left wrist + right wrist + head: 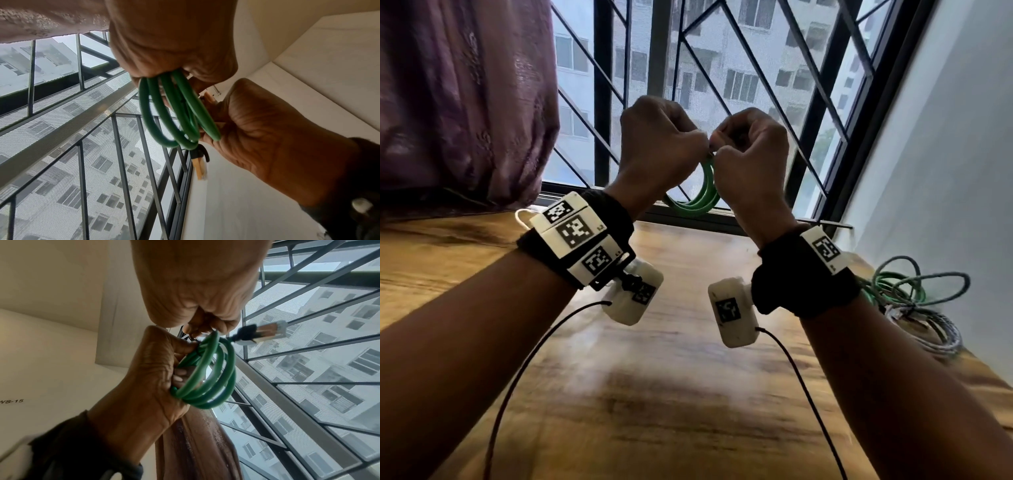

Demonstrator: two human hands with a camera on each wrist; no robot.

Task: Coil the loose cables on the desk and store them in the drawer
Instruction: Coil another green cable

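Two hands are up: the left hand [659, 144] and the right hand [751, 154], one grip each on one coiled green cable [705, 192]. That coil shows about four loops in the wrist views, and one plug [265, 334] sticks out. On the bench [654, 394] lies one tangled heap of cables [914, 301], perhaps two or three cables, green and grey; blur prevents a sure count. One curtain [465, 102] hangs at one window [722, 68].

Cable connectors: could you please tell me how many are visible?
2: one connector hanging below the green coil, another connector sticking out beside it. More may be hidden.
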